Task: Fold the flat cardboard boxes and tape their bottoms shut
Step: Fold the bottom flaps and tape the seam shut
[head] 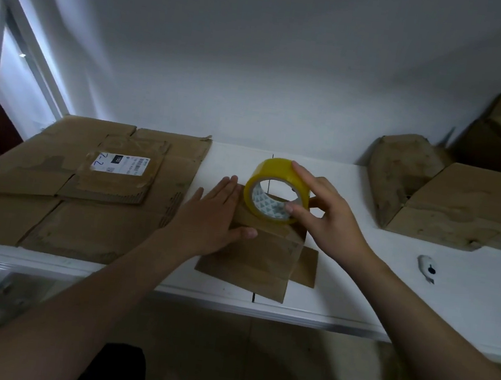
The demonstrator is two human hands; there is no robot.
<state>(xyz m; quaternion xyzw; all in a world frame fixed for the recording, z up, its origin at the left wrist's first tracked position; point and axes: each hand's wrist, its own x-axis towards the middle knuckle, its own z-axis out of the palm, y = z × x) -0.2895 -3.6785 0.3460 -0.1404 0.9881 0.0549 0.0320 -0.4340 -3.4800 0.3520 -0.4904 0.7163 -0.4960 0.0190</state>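
A small folded cardboard box (262, 253) stands near the front edge of the white table (417, 302), its loose flaps spread on the surface. My left hand (212, 216) lies flat on the box's top with straight fingers, pressing the flaps down. My right hand (327, 217) grips a yellow roll of tape (271, 176), thumb inside the core and fingers over the outer rim. The roll stands on edge on the far end of the box.
Several flat cardboard boxes (87, 190) lie stacked at the left, one with a white label (120, 163). Folded boxes (448, 200) are piled at the right against the wall. A small white cutter (427, 266) lies on the table at the right.
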